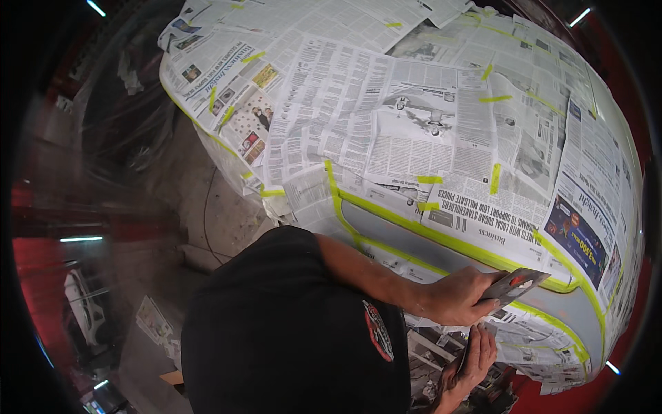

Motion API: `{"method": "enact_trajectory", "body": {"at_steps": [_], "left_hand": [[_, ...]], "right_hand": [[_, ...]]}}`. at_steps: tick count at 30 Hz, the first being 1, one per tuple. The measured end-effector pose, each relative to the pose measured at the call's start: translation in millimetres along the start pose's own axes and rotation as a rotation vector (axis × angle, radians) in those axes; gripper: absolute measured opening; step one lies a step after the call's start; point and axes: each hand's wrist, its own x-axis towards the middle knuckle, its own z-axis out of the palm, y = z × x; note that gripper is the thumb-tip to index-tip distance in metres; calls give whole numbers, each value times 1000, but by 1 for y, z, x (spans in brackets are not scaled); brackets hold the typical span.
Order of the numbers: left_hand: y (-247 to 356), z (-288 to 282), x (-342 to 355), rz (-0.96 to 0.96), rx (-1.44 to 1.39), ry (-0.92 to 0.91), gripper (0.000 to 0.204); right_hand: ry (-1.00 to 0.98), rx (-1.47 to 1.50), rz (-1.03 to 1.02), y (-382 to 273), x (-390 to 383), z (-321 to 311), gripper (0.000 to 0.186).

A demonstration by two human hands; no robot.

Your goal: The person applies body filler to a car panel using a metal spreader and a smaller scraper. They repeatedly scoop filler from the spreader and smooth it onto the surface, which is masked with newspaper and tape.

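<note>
My left hand (452, 298) is closed around a flat grey metal putty spreader (529, 281) with a small dab of red putty on its face. Just below it, my right hand (477, 355) has its fingers curled around a second flat grey spreader (487, 329), mostly covered by the fingers. Both hands are close together beside a smooth grey panel (414, 238) of a vehicle body, edged with yellow masking tape (469, 254). The left spreader overlaps the panel in view; I cannot tell whether it touches. Newspaper sheets (420, 124) cover the body around the panel.
A second taped grey section (569, 310) curves away on the right. Below my hands is a cluttered rack (431, 362). Loose papers (155, 321) lie on the concrete floor (200, 207) at left, where a thin cable (207, 214) runs. A plastic-draped vehicle (124, 110) stands upper left.
</note>
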Motion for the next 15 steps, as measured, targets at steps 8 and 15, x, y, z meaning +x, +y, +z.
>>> {"method": "enact_trajectory", "body": {"at_steps": [8,15], "left_hand": [[-29,6,21,-291,-761,-36,32],[-35,-6,10,-350,-792,-49,41]], "right_hand": [[418,142,173,-12,12,4,47],[44,-242,63,16,7,-25,58]]}}
